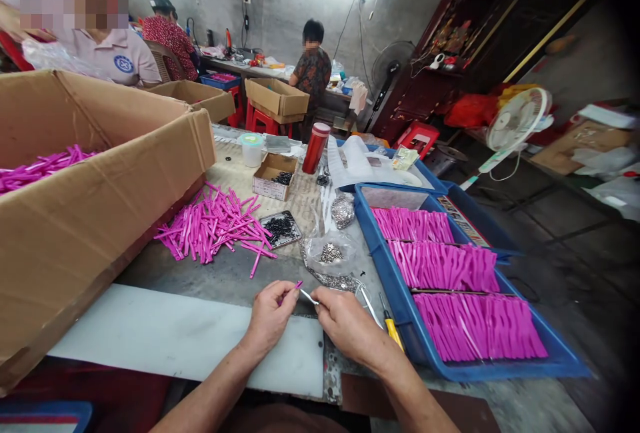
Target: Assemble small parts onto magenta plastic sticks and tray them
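Observation:
Above the white board (210,333), my left hand (270,316) is closed on a magenta strip (299,284), most of it hidden by the fingers. My right hand (350,323) pinches a thin white strip (309,297), whose far end meets the magenta one at my left fingertips. Whether the two are joined I cannot tell. Beyond my hands lie a pile of magenta strips (210,223), a small tray of black parts (281,228) and a clear bag of metal pieces (331,252). A yellow-handled screwdriver (393,330) rests right of my right hand.
A large cardboard box (100,206) stands left, a blue tray (380,266) with rows of magenta pieces right. Farther back are a red flask (316,148), a small carton (273,176) and a lidded tub (252,150). Several people sit beyond the table.

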Tool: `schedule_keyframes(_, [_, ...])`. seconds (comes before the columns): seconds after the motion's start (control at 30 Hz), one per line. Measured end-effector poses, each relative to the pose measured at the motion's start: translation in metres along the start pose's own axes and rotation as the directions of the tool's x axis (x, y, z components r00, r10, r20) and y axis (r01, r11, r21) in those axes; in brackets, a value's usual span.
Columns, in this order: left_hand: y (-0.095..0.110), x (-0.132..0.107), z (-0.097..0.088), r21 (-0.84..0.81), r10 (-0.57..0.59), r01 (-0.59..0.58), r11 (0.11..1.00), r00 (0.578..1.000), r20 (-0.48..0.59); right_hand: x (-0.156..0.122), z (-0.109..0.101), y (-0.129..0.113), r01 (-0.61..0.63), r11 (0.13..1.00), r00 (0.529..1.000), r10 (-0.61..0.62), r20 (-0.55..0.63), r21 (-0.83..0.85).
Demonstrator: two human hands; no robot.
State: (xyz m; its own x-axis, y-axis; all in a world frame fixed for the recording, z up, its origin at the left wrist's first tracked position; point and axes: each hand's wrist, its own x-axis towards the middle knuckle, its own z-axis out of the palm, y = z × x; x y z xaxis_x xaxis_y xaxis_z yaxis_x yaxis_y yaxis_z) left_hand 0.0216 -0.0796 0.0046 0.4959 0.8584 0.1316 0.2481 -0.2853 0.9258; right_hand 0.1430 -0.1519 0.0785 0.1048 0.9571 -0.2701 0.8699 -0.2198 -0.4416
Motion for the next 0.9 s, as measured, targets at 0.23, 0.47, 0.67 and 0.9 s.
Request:
schedule_keyframes(0.23, [0.001,-0.001,-0.001,0.033,0.011,-0.011,0.999,1.0,0.015,0.0,0.0,0.002,0.072,0.997,0.996,-0.071,-0.054,0.025])
schedule_keyframes(0.47, [0.0,-0.002,0.0,0.073,0.038,-0.04,0.997,0.999,0.026,0.004,-0.007,0.006,0.126,0.99,0.992,-0.128,-0.019,-0.063])
schedule_keyframes(0.67, [0.001,-0.001,0.0,0.103,0.077,-0.079,0.992,0.997,0.027,0.008,-0.01,0.011,0.181,0.977,0.983,-0.179,0.027,-0.113])
schedule_keyframes(0.9, [0.003,-0.002,-0.001,0.09,0.09,-0.093,0.992,0.995,0.029,0.006,-0.011,0.007,0.143,0.979,0.99,-0.138,0.04,-0.148])
